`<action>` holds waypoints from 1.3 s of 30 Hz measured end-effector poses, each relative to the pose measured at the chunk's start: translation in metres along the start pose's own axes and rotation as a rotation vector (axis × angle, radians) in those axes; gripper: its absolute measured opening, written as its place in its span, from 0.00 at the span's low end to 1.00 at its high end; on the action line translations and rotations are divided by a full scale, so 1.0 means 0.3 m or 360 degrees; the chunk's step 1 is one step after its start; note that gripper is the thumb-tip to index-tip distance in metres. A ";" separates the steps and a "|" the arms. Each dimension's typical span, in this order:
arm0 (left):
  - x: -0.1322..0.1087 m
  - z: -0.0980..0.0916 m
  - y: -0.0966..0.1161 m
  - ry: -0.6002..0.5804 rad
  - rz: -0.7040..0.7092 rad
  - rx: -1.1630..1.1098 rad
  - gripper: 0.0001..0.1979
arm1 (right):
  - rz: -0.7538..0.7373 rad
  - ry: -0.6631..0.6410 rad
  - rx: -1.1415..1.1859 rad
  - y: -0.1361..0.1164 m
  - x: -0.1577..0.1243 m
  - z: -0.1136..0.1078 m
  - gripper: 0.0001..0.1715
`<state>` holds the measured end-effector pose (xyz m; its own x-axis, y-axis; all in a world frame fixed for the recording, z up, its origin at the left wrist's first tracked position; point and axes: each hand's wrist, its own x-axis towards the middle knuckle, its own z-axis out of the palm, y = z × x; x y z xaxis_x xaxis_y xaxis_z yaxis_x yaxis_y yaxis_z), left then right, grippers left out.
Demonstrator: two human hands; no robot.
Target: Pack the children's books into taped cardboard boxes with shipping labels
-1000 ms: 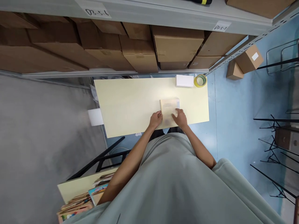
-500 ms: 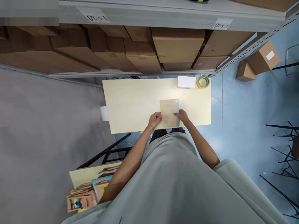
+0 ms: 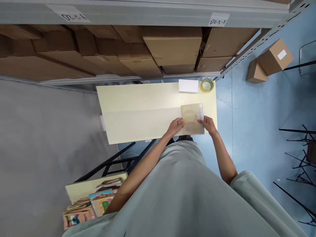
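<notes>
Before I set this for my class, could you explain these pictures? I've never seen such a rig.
There is no machine: a person works bare-handed, filmed by a camera worn on the head, looking forward and down. The left hand and right hand hold opposite sides of a cream rectangular booklet at the near edge of a pale-yellow rectangular table. Along its far edge lie a white rectangular block and, to its right, a round roll of yellow tape.

The book (image 3: 192, 119) right of centre is pale yellow with a bluish right edge, the bench (image 3: 138, 115) cream, the tape roll (image 3: 202, 86) at upper right yellow
</notes>
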<state>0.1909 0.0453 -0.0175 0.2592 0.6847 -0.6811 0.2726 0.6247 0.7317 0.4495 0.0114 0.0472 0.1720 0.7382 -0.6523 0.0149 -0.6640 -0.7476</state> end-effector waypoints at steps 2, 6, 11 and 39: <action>0.023 0.057 0.018 -0.0050 0.0047 0.0061 0.23 | -0.0012 0.0059 -0.0089 -0.016 -0.008 -0.054 0.27; 0.041 0.122 0.030 -0.0204 0.0097 0.0153 0.20 | -0.0023 0.0236 -0.0623 -0.057 -0.034 -0.035 0.16; -0.013 0.092 0.014 -0.0158 0.0086 0.0273 0.26 | -0.0077 0.0390 -0.1242 -0.100 -0.106 0.183 0.10; -0.048 -0.313 -0.058 0.0231 -0.0128 0.0033 0.25 | 0.0289 0.0144 -0.0573 0.057 0.081 0.400 0.18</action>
<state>0.0954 0.0598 -0.0182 0.0994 0.6809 -0.7256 0.3062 0.6729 0.6734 0.3358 0.0321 0.0035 0.2893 0.6022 -0.7441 0.3169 -0.7938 -0.5191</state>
